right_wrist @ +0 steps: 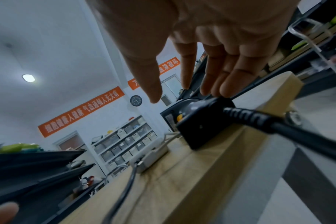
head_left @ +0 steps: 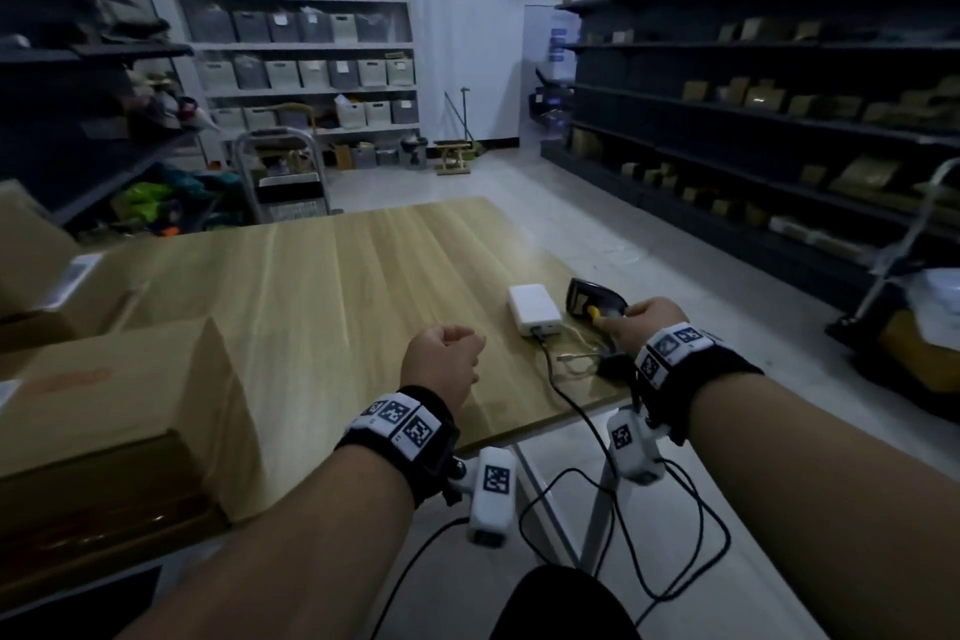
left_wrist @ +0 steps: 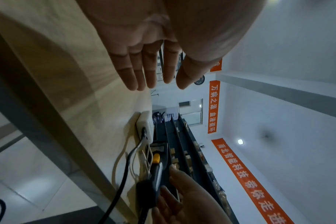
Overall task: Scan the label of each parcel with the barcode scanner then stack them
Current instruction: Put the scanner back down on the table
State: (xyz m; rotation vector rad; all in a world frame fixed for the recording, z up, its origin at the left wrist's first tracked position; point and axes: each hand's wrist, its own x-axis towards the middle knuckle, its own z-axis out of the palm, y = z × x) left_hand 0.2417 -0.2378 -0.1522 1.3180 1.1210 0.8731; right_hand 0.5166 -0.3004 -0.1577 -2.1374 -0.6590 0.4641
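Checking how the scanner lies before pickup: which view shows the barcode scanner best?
The head view: the whole barcode scanner lies on the table. The right wrist view shows mainly its cabled base; the left wrist view shows it edge-on.

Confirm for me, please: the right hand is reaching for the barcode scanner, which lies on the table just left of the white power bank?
Not quite: the barcode scanner lies just right of the white power bank, as the head view shows. The right hand is indeed reaching for it on the table.
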